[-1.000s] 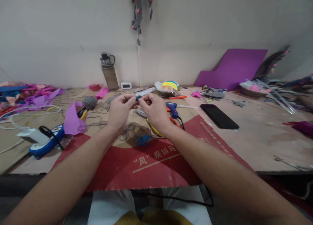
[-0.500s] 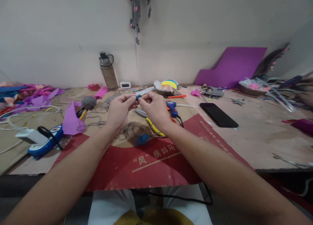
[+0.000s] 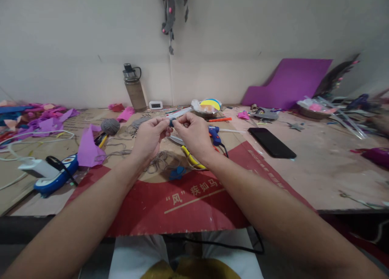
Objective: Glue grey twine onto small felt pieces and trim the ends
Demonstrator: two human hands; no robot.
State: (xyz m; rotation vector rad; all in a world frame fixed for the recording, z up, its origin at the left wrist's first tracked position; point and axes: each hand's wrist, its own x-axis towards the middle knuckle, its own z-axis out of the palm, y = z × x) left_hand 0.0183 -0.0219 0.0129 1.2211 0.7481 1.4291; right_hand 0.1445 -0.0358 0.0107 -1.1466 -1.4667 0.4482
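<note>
A small dark blue piece (image 3: pixel 172 122), perhaps felt, is pinched between the fingertips of my left hand (image 3: pixel 152 136) and my right hand (image 3: pixel 191 134). Both hands are raised over the cardboard, fingers closed and nearly touching. Below them lie loose loops of grey yarn (image 3: pixel 162 161) and a blue scrap (image 3: pixel 177 173). Yellow-handled pliers or scissors (image 3: pixel 192 157) rest under my right wrist. Beside the right hand is a blue glue gun (image 3: pixel 215 135), partly covered by it. A ball of grey yarn (image 3: pixel 110 126) sits to the left of my left hand.
Red-printed cardboard (image 3: pixel 182 210) covers the table front. A power strip (image 3: pixel 57 175) and purple felt (image 3: pixel 90 149) lie left; a black phone (image 3: pixel 271 142) lies right. A bottle (image 3: pixel 134 88), small clock (image 3: pixel 156 105) and bowl (image 3: pixel 206 113) stand behind. Another person's blurred hand shows far right.
My hands stay almost in place, with slight finger movement around the blue piece. At the far right, the other person's hand and the dark object by it have shifted.
</note>
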